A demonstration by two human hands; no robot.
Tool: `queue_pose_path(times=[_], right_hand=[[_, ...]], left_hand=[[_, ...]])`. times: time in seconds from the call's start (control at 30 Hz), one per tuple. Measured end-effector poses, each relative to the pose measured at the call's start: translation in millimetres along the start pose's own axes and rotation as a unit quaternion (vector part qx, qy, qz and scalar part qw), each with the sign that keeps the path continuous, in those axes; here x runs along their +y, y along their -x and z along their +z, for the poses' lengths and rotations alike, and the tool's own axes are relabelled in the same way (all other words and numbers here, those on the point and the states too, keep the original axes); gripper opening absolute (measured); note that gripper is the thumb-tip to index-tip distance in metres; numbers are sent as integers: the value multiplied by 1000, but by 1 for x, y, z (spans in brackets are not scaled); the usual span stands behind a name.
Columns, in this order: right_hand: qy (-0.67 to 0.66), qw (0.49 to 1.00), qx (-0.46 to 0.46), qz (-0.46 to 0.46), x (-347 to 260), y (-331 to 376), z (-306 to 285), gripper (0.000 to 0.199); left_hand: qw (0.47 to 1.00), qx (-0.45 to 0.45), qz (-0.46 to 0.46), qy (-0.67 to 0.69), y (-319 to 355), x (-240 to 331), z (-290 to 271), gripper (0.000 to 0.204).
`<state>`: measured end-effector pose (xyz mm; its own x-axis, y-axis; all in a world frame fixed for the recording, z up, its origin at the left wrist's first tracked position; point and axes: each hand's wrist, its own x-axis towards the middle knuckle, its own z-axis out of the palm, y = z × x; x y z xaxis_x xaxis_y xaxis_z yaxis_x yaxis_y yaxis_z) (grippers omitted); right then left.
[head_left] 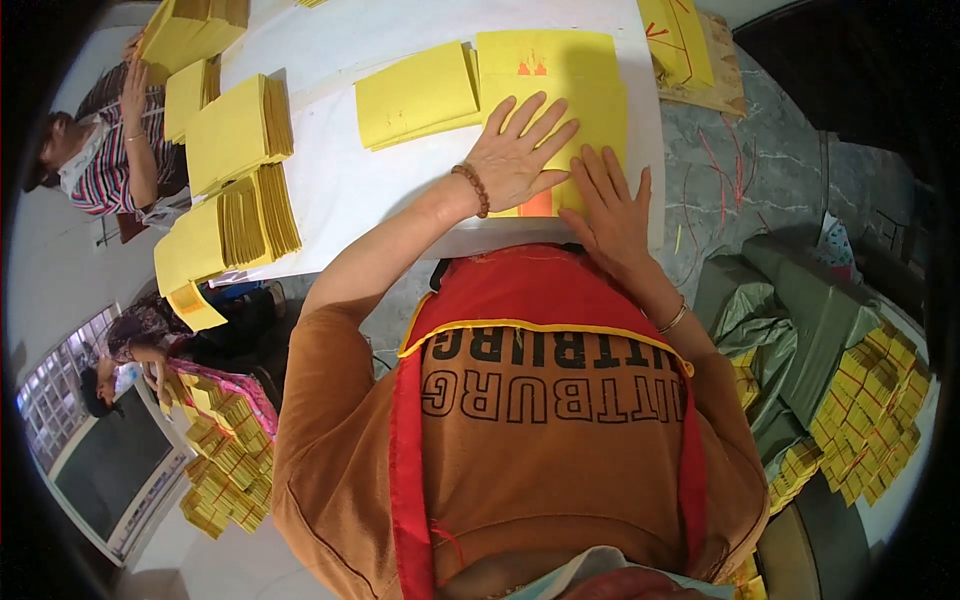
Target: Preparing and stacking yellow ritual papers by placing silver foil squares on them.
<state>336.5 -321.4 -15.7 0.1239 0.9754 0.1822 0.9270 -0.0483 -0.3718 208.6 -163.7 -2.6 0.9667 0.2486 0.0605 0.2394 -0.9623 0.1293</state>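
Note:
My left hand point(512, 162), with a brown bead bracelet at its wrist, lies on a yellow paper sheet point(602, 110) with its fingers spread. Beside it on the right, my right hand point(615, 212) rests on the sheet's right part, fingers stretched out and apart; a thin bangle circles that wrist. Neither hand grips anything. Orange-red printed marks show on the sheet above and below the hands. What lies beneath the sheet is hidden. Just left of the sheet is a stack of folded yellow paper point(415, 97).
The white table point(330, 170) carries several yellow paper stacks point(235, 135) along its left side. Yellow bundles point(680, 45) stand beyond its right edge. Red strings point(738, 170) lie on the floor. Covered boxes point(800, 290) and tied yellow bundles point(870, 410) sit at right. Two people work at left.

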Motion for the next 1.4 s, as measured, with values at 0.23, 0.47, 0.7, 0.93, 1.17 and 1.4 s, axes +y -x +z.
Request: queue_pose_path(times=[0.23,0.47,0.7,0.93,1.17,1.4], right_hand=[[0,1000,-9,20,2,4,3,55],[-203,974,-40,89,19,4,4,54],[-306,951,-10,53,17,4,-2,60],[-229,969,65,66,14,-1,-9,62],[-223,966,64,117,24,2,2,48],[-270,951,56,142,18,-4,-3,46]], left_hand=[[999,50,6,15,-1,-1,0,54],[989,66,78,-107,-2,7,-3,53],[991,96,4,-88,-7,10,-2,52],[969,242,-20,-51,6,-39,-48,54],[950,228,-161,-141,68,-106,-23,59],[951,196,-176,-164,72,-110,2,50]])
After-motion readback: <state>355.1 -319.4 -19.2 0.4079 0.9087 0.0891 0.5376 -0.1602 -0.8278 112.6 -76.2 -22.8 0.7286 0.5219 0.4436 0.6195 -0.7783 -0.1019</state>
